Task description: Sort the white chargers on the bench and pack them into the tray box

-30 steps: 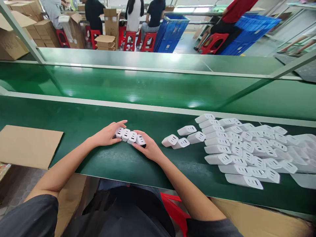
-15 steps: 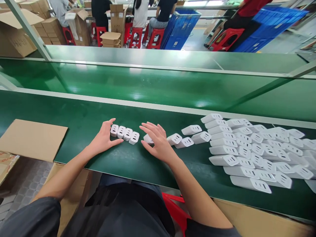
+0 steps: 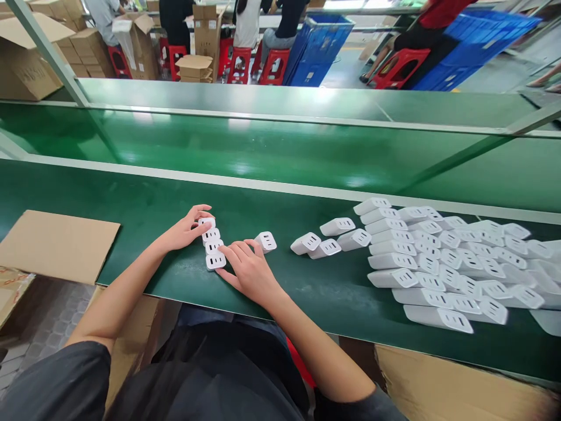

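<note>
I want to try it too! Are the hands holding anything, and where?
The row of four white blocks: the left hand has its far end, while the right hand touches near its closer end. How tightly, I can't tell.

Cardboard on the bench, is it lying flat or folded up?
Flat: the cardboard lies level on the bench, no part standing up.

Worktop: I look down on a dark green surface.
Beyond it: a glossy green conveyor belt between pale rails.
Frame: a slanting metal post at my left.
Floor: grey paving lower left, smooth and pale farther back.
Seating: red plastic stools.
Storage: blue plastic crates, brown cardboard boxes.
Light: I see white reflections on the belt.
</note>
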`<control>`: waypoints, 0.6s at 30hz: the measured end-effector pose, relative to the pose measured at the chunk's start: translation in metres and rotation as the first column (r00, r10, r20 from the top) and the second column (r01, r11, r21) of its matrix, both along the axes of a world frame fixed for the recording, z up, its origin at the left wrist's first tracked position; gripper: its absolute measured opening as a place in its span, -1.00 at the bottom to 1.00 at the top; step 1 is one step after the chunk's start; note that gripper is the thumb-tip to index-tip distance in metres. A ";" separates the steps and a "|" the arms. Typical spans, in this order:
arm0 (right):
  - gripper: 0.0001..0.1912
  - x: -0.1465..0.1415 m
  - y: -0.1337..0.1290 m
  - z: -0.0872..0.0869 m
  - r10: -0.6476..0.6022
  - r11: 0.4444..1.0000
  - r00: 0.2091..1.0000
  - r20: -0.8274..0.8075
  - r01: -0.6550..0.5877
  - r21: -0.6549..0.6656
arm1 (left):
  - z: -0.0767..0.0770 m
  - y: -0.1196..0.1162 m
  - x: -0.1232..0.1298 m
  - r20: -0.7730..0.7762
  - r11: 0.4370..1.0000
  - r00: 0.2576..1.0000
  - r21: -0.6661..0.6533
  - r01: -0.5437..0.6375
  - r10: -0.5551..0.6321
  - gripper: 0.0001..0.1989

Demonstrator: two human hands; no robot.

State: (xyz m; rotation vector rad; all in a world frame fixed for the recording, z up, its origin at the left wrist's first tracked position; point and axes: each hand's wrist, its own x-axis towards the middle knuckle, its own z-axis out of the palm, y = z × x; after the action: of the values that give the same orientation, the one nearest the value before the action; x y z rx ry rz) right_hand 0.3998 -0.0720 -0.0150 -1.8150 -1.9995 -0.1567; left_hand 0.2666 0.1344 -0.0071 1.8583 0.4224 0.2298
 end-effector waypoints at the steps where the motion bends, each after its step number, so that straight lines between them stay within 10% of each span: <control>1: -0.65 -0.002 -0.001 0.000 0.007 1.000 0.999 -0.032 -0.008 -0.007 | 0.000 0.001 -0.001 0.005 1.000 1.000 -0.002 0.018 -0.018 -0.38; 10: -0.61 0.021 0.043 0.011 -0.052 0.998 0.754 -0.654 0.062 -0.008 | 0.007 -0.054 -0.039 0.062 0.846 0.998 0.533 -0.011 -0.026 0.20; 14: -0.58 0.021 0.080 0.006 -0.165 0.966 0.579 -0.798 -0.069 -0.250 | -0.006 -0.069 -0.037 0.045 0.835 0.998 0.546 -0.067 0.051 0.14; 18: -0.55 0.021 0.075 0.002 -0.238 0.938 0.566 -0.789 -0.078 -0.339 | -0.007 -0.063 -0.040 0.003 0.856 0.997 0.512 -0.067 0.077 0.14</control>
State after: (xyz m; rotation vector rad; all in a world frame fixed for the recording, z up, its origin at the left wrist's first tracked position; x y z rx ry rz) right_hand 0.4206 0.0029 -0.0126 -1.6763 -1.2737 0.9267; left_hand 0.2262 0.0719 -0.0139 2.3724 0.4750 0.4085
